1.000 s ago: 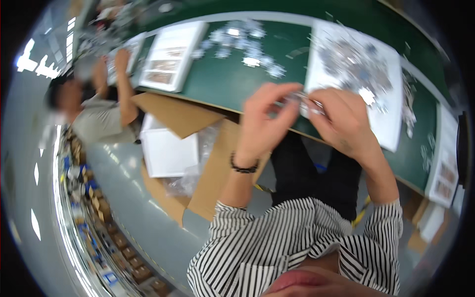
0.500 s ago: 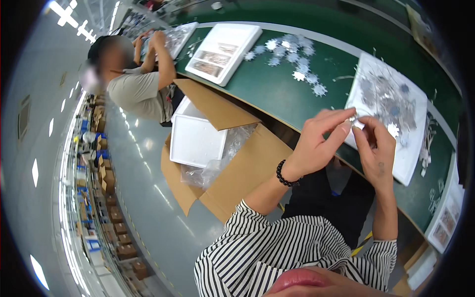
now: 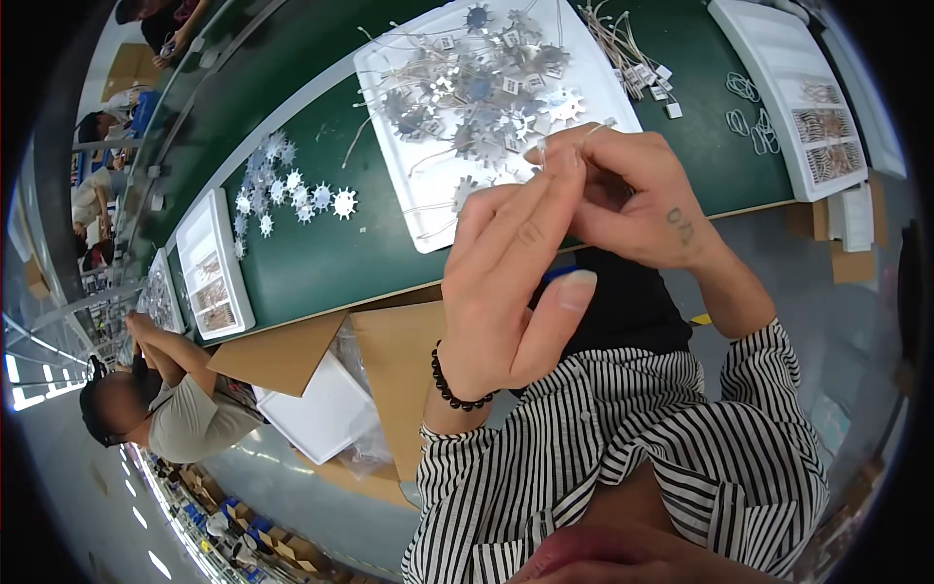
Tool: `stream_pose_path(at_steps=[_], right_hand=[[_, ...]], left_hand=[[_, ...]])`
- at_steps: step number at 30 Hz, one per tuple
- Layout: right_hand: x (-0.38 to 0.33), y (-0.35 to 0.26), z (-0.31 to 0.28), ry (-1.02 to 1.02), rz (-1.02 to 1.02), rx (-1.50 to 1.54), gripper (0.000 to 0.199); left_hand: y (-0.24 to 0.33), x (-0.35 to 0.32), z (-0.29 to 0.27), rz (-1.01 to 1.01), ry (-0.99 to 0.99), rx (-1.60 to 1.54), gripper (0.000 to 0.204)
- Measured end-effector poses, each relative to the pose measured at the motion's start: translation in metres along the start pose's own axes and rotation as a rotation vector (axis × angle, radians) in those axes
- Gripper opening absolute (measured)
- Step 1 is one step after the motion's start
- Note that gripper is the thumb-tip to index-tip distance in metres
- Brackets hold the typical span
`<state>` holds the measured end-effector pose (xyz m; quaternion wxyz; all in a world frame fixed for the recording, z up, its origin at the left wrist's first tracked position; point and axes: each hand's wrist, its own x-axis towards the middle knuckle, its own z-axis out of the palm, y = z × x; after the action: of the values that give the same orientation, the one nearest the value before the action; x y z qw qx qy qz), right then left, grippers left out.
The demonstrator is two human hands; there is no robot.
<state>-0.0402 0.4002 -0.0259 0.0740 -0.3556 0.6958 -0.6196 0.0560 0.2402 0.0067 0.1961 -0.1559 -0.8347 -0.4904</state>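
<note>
Your two hands meet above the near edge of the green table point(image 3: 321, 263), and what matters is that the small piece sits right where your fingertips converge: the left hand point(image 3: 516, 292) rises from the near side with fingers stretched up and far, the right hand point(image 3: 632, 200) comes in from the right with its fingers curled toward the left, and the pinch point lies between them, just over the near edge of the white tray point(image 3: 399, 146). A thin pale wire point(image 3: 595, 127) arcs out of that pinch toward the right; its long axis runs roughly left to right. Your right fingers are closed around something small and silvery, but the piece itself is hidden by the fingers, so I cannot tell its shape. The left hand is mostly open, only its fingertips pressed together at the wire, the thumb held free below. Both hands are equally close to it. The tray holds a heap of silver star-shaped pieces point(image 3: 477, 92) with wires, too tangled to count. To the left on the table lies a loose cluster of white star pieces point(image 3: 292, 190), roughly a dozen. At the far right a bundle of tagged wires point(image 3: 628, 54) lies beside one long white compartment tray point(image 3: 808, 107). One black bead bracelet point(image 3: 449, 384) circles your left wrist.
</note>
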Motion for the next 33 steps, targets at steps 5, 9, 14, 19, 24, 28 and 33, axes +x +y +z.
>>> stream_pose_path(at_steps=[5, 9, 14, 19, 24, 28, 33], right_hand=[[0.005, -0.004, -0.019, -0.056, 0.005, -0.26, 0.033], [0.011, 0.006, -0.013, -0.036, 0.025, -0.494, 0.035], [0.015, 0.021, -0.011, -0.045, 0.084, -0.648, 0.047], [0.014, 0.018, -0.017, 0.083, 0.113, -0.409, 0.034], [0.008, 0.02, -0.011, 0.344, 0.072, -0.154, 0.014], [-0.003, 0.017, -0.019, 0.352, 0.123, -0.296, 0.023], [0.01, 0.029, 0.0, 0.18, -0.024, -0.432, 0.023]], left_hand=[[-0.009, 0.001, -0.012, -0.054, 0.09, -0.013, 0.052], [-0.033, -0.012, -0.013, -0.159, 0.172, -0.055, 0.046], [-0.05, -0.036, -0.037, -0.373, 0.621, 0.121, 0.038], [-0.097, -0.065, -0.093, -0.739, 0.799, 0.446, 0.037], [-0.112, -0.072, -0.099, -0.535, 0.603, 1.062, 0.032], [-0.121, -0.072, -0.096, -0.398, 0.646, 0.931, 0.029], [-0.119, -0.081, -0.081, -0.511, 0.738, 0.498, 0.026]])
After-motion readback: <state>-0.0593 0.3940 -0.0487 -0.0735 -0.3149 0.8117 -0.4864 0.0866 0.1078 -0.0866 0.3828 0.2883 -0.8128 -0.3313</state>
